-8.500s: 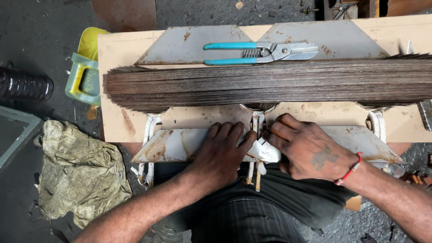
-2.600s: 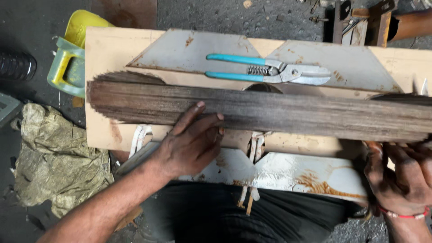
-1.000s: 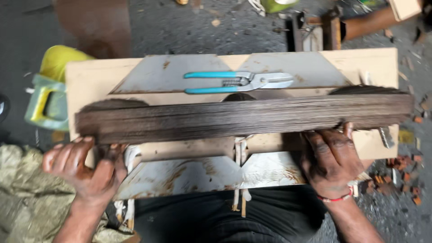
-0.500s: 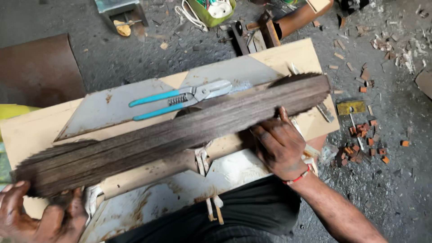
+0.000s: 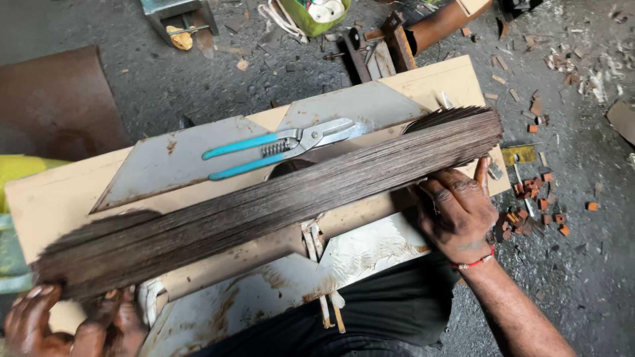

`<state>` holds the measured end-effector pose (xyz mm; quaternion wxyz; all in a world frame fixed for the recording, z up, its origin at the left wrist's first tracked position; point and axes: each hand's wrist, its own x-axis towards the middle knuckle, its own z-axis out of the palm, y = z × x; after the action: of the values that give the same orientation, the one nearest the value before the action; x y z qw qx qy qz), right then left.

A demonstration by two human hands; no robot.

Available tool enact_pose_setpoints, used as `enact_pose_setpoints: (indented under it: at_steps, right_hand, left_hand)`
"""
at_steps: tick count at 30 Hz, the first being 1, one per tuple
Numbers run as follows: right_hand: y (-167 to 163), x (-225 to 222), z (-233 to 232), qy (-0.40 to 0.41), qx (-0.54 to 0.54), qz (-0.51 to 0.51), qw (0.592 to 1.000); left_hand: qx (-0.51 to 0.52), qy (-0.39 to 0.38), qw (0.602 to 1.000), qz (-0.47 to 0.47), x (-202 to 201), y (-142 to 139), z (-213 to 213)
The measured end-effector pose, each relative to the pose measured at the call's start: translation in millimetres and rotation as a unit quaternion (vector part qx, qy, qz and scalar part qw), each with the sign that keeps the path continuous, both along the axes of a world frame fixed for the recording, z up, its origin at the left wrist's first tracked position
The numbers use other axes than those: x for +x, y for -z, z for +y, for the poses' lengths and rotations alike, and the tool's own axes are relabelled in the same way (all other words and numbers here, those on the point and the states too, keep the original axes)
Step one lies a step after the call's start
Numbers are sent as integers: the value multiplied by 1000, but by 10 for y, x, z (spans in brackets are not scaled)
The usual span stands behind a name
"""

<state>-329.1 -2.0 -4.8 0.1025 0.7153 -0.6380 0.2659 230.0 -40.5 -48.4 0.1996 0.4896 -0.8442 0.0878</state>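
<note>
Long bundle of thin dark strips (image 5: 264,208) lying slantwise across the pale worktop (image 5: 59,198), from lower left of the frame up to the right of centre. Left hand (image 5: 66,324) at the lower left corner, fingers curled up against the bundle's near end, holding it from below. Right hand (image 5: 456,211) at right of centre, palm down, fingers spread and pressed against the bundle's underside near its far end; red thread band at the wrist. Teal-handled snips (image 5: 281,145) resting shut on a grey metal sheet (image 5: 165,162) just above the bundle, centre of frame. Second rusty-stained sheet (image 5: 264,297) below the bundle, lower centre. Brown chips (image 5: 529,211) scattered on the dark floor (image 5: 582,264) at right.
</note>
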Motion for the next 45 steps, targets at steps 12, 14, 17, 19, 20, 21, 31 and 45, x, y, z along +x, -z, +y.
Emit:
enact_pose_setpoints:
  at_steps: [12,14,17,19,20,21,31,45]
  right_hand:
    - [125,-179,22,-16,45,51,998]
    - [140,-184,65,-13,55,47,997]
    - [102,-38,181,-16,65,53,996]
    - [27,216,236,-46,52,46,997]
    - [5,419,213,-72,54,15,996]
    - [-32,642,177,-98,57,-15,993]
    - [-47,2508,-420,-307,6,9,952]
    - [463,2332,-150,-223,80,89,968]
  left_hand:
    - [-78,-13,996,40,-405,-172,-4]
    - [-55,-10,998,36,-413,-241,-18]
    - [-52,-15,997,61,-426,-306,-64]
    - [-41,-21,996,80,-422,-307,-79]
    - [-53,-15,993,104,-413,-288,-86]
    - [-68,-12,990,127,-397,-260,-97]
    - [-37,-105,923,369,-127,278,-125]
    - [177,-100,835,511,116,417,-271]
